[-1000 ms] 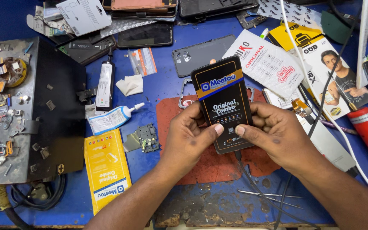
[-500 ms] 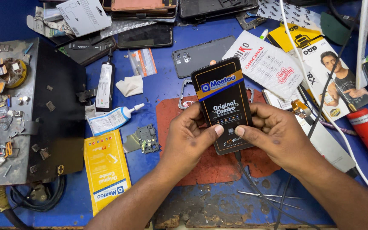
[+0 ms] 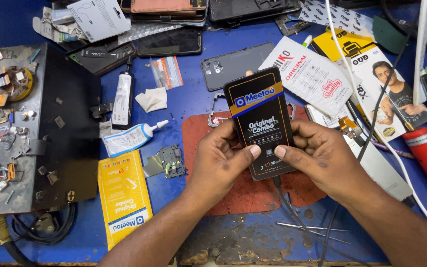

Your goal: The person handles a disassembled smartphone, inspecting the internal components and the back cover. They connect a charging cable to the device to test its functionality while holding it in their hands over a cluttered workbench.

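I held the flat black packet [image 3: 263,123] with both hands above the red mat [image 3: 253,193], tilted slightly with its top end away from me. My left hand [image 3: 218,160] was closed around its lower left edge, thumb pressed on the front face; my right hand [image 3: 322,155] gripped the lower right edge the same way, so the two thumbs nearly met near the bottom of the packet. To my judgement the step in hand was handling or opening this packet, and doing it well meant keeping the pressure on the edges, not the middle, since whatever thin part sat inside would likely not take bending. I kept it over the mat, so anything slipping out would land soft and not among the clutter. A glue tube [image 3: 132,137] lay well off to the left, a yellow packet [image 3: 123,198] below it, and a dark phone back cover [image 3: 235,64] lay beyond the packet on the blue bench [image 3: 184,104].
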